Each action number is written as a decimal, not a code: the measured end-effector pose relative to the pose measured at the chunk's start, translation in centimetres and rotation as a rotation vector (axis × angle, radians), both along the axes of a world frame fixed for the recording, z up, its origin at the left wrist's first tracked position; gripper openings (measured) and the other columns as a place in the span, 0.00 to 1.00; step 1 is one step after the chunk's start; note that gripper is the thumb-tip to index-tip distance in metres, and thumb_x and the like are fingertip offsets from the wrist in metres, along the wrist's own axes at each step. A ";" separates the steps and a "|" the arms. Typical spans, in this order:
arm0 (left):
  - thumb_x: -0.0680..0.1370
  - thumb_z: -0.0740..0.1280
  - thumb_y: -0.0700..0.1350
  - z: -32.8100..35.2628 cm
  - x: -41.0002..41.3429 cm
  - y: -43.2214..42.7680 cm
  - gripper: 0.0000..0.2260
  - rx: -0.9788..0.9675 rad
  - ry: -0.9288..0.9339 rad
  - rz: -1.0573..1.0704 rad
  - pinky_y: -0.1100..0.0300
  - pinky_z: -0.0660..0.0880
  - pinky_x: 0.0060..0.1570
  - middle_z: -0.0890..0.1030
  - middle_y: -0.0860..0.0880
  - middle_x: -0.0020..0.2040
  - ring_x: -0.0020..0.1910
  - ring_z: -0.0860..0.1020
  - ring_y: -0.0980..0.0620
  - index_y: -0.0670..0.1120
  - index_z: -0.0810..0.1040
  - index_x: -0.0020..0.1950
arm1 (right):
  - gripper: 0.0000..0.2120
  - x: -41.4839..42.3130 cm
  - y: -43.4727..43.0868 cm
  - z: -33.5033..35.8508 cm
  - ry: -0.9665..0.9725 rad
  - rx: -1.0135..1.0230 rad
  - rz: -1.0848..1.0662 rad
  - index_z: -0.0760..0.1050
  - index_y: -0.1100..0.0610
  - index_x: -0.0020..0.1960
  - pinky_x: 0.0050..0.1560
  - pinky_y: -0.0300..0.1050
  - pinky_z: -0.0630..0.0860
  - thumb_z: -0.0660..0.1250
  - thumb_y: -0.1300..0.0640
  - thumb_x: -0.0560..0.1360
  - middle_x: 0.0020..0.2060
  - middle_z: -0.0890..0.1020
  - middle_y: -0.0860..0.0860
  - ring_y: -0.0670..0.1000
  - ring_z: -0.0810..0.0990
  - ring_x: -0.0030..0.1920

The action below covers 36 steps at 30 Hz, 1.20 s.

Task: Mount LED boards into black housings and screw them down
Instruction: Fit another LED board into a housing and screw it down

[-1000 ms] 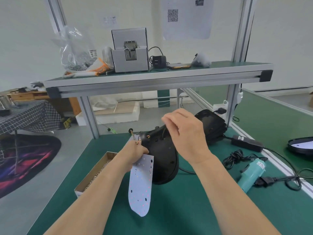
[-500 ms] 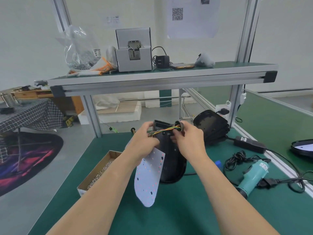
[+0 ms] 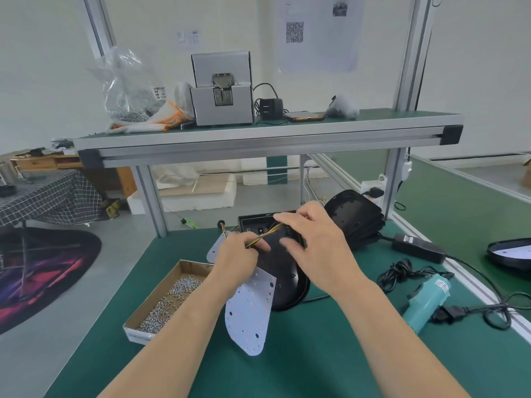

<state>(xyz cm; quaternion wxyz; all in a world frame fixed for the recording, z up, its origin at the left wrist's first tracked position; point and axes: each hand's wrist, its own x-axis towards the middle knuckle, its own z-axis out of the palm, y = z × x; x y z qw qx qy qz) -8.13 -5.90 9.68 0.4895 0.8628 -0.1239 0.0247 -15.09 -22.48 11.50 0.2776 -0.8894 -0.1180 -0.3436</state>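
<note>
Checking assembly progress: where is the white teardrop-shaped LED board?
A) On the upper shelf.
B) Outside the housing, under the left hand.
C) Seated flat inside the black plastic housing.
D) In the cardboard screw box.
B: the white teardrop-shaped LED board slants down from under the left hand, which grips coloured wires, beside the black plastic housing, not in it.

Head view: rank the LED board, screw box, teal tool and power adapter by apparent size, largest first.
LED board and screw box: they look alike, so unranked; the left hand covers part of the board.
Then the teal tool.
Smallest: the power adapter, though it lies farther away.
</note>
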 end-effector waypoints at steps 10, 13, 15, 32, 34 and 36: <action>0.74 0.63 0.34 0.2 -1.4 -1.1 0.21 0.078 -0.165 -0.041 0.77 0.64 0.39 0.73 0.56 0.44 0.44 0.72 0.67 0.61 0.82 0.40 | 0.04 1.6 1.0 -0.9 0.029 -0.083 -0.178 0.79 0.61 0.51 0.45 0.57 0.74 0.65 0.64 0.77 0.48 0.77 0.56 0.61 0.76 0.46; 0.74 0.64 0.34 0.0 -1.7 -1.0 0.18 0.083 -0.178 -0.025 0.74 0.63 0.39 0.73 0.56 0.44 0.43 0.72 0.62 0.58 0.85 0.43 | 0.07 1.7 1.2 -1.1 0.035 -0.101 -0.229 0.78 0.59 0.53 0.43 0.55 0.74 0.65 0.63 0.76 0.48 0.77 0.56 0.60 0.75 0.48; 0.74 0.65 0.35 0.1 -1.9 -1.1 0.16 0.082 -0.196 -0.010 0.69 0.65 0.40 0.73 0.56 0.43 0.42 0.72 0.62 0.55 0.86 0.45 | 0.09 1.8 1.3 -1.3 0.055 -0.116 -0.229 0.77 0.59 0.55 0.43 0.54 0.73 0.65 0.63 0.75 0.48 0.76 0.56 0.61 0.74 0.47; 0.78 0.71 0.52 0.0 -2.5 1.0 0.08 0.053 -0.150 -0.339 0.78 0.65 0.54 0.72 0.53 0.57 0.55 0.74 0.66 0.61 0.87 0.41 | 0.08 2.1 1.3 -3.0 -0.012 0.498 -0.167 0.81 0.57 0.42 0.45 0.39 0.76 0.71 0.70 0.72 0.36 0.83 0.47 0.49 0.80 0.39; 0.81 0.66 0.51 -0.3 -2.4 0.8 0.16 0.044 -0.174 -0.277 0.76 0.65 0.52 0.72 0.51 0.57 0.53 0.75 0.64 0.50 0.86 0.36 | 0.07 2.0 1.2 -3.0 -0.011 0.409 -0.151 0.80 0.58 0.42 0.45 0.46 0.77 0.71 0.69 0.72 0.36 0.83 0.49 0.53 0.80 0.39; 0.82 0.64 0.51 -0.4 -2.4 0.8 0.21 0.067 -0.163 -0.262 0.68 0.67 0.53 0.72 0.52 0.55 0.51 0.76 0.62 0.45 0.84 0.32 | 0.05 1.8 0.9 -2.9 -0.068 0.227 -0.204 0.79 0.57 0.41 0.43 0.51 0.75 0.72 0.66 0.72 0.36 0.81 0.50 0.57 0.79 0.40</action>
